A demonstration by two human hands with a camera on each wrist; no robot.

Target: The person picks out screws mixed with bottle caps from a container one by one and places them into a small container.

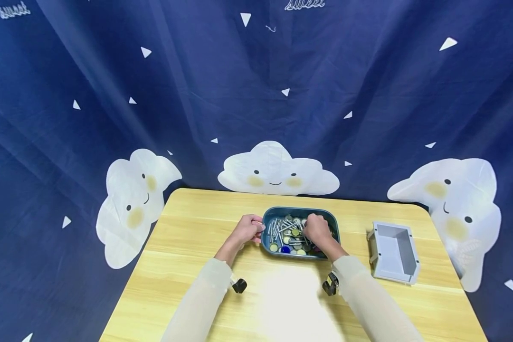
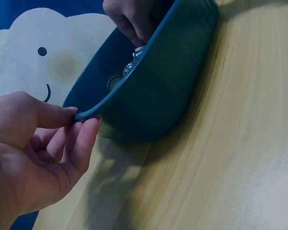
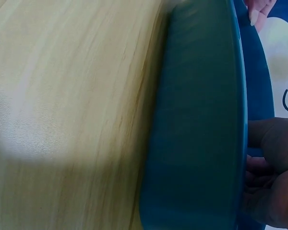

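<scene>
A dark teal plastic bin (image 1: 297, 212) stands on the table, holding a mix of silvery screws or bolts (image 1: 275, 229) and round bottle caps (image 1: 286, 240), among them a blue cap (image 1: 285, 249). My left hand (image 1: 247, 229) pinches the bin's left rim between thumb and fingers, plain in the left wrist view. Reaching down inside the right half of the bin is my right hand (image 1: 318, 229), its fingers bent among the pieces. The bin wall (image 3: 197, 124) hides its fingertips in the right wrist view, so whether it grips a piece does not show.
A grey plastic bin (image 1: 393, 251) sits on the right side of the wooden table (image 1: 188, 228). Behind the table hangs a dark blue curtain (image 1: 239, 95) with white clouds. Each forearm carries a small black wrist camera (image 1: 239, 285).
</scene>
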